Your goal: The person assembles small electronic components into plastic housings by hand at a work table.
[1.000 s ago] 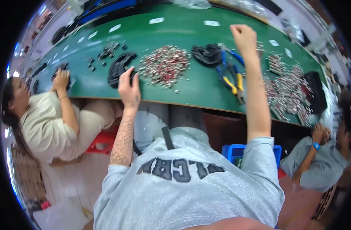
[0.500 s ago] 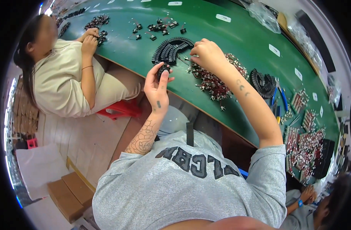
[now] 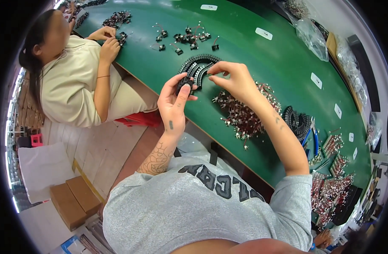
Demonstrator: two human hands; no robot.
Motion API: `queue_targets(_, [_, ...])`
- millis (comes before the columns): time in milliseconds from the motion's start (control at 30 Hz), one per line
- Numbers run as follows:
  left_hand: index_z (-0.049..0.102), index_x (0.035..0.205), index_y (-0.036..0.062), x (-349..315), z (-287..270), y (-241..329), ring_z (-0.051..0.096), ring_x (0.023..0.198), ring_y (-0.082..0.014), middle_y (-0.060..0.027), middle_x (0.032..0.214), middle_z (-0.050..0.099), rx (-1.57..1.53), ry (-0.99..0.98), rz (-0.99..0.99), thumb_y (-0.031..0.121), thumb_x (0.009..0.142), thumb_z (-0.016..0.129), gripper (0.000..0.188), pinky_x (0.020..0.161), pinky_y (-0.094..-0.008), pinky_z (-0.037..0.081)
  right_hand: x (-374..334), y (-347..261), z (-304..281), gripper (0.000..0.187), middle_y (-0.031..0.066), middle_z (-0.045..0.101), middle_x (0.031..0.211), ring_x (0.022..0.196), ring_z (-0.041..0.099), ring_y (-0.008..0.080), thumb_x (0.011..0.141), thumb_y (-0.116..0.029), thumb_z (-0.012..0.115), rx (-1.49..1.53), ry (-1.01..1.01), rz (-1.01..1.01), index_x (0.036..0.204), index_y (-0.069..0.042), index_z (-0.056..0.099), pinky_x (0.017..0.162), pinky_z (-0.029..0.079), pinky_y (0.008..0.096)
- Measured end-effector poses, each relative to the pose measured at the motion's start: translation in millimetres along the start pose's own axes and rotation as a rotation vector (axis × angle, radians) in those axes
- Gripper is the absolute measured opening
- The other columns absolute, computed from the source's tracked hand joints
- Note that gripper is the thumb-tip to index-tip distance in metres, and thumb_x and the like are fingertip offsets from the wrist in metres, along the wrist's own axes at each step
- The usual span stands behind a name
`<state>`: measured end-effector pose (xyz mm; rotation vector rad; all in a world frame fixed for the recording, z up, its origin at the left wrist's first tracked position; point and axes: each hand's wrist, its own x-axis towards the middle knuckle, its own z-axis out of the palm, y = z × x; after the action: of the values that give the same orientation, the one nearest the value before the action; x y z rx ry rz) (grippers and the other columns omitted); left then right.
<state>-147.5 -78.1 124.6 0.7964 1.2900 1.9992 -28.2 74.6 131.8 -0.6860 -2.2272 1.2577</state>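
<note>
My left hand [image 3: 172, 103] is closed around a small black ribbed part [image 3: 185, 84], held upright between thumb and fingers above the table's near edge. My right hand [image 3: 239, 82] is a little to its right, thumb and forefinger pinched together; whatever is between the tips is too small to make out. Just beyond both hands lie curved rows of black ribbed parts [image 3: 193, 65], partly covered by my fingers. Below my right wrist spreads a heap of small wired parts [image 3: 247, 113] in red, white and silver.
The green table [image 3: 240, 51] carries loose black wired parts [image 3: 189, 37] farther back. To the right are a second black coil of parts [image 3: 296, 122], blue-handled pliers [image 3: 316, 142] and bundled wired parts [image 3: 329, 190]. A co-worker [image 3: 71, 80] sits at the left, handling black parts.
My right hand has come left and nearer to my left hand, its fingertips now pinched beside the held part. The whole view has shifted slightly. My left hand keeps its grip.
</note>
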Motion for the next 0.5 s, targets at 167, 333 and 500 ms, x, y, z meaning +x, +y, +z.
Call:
queue_targets(167, [0.052, 0.123, -0.0022, 61.5, 25.2, -9.0, 0.060, 0.091, -0.0181, -0.0140, 0.108, 0.059, -0.128, -0.171, -0.214, 0.008, 0.091, 0.059, 0.035, 0.071, -0.0254, 0.055, 15.6, -16.4, -47.7, 0.018, 0.0030, 0.066, 0.082, 0.074, 0.057, 0.0169, 0.068, -0.005, 0.074, -0.033, 0.174, -0.260, 0.086, -0.005, 0.071, 0.069, 0.046, 0.0259])
queue_targets(333, [0.053, 0.123, -0.0033, 96.5, 28.3, -27.4, 0.060, 0.091, -0.0180, -0.0140, 0.107, 0.060, -0.224, -0.373, -0.342, 0.007, 0.090, 0.059, 0.035, 0.072, -0.0262, 0.056, 23.8, -9.6, -47.5, 0.017, 0.0000, 0.065, 0.083, 0.077, 0.058, 0.0154, 0.069, -0.003, 0.073, -0.412, 0.297, -0.337, 0.085, -0.007, 0.070, 0.070, 0.047, 0.0279])
queue_targets(500, [0.052, 0.123, -0.0036, 119.4, 25.4, -47.8, 0.060, 0.090, -0.0176, -0.0138, 0.107, 0.060, -0.255, -0.490, -0.424, 0.006, 0.090, 0.059, 0.035, 0.072, -0.0268, 0.056, 29.1, 8.3, -23.3, 0.018, 0.0000, 0.064, 0.085, 0.078, 0.058, 0.0153, 0.068, -0.003, 0.073, -0.485, 0.445, -0.315, 0.085, -0.008, 0.070, 0.073, 0.047, 0.0284])
